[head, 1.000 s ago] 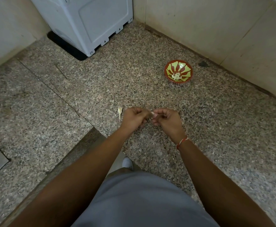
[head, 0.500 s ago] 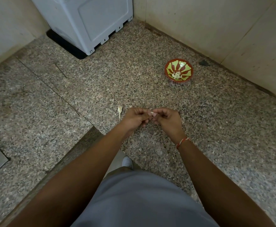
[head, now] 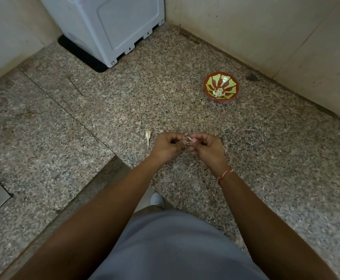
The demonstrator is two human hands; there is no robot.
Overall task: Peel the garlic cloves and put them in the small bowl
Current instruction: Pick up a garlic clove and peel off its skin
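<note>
Left hand and right hand meet fingertip to fingertip over the floor, fingers curled, together pinching one garlic clove; its axis cannot be told. Peeled cloves lie in the small bowl, well apart at upper right. No writing is legible.

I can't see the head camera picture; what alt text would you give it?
Two hands, left hand and right hand, pinch a garlic clove between them above a speckled floor. A bowl with peeled cloves sits beyond, to the right.
</note>
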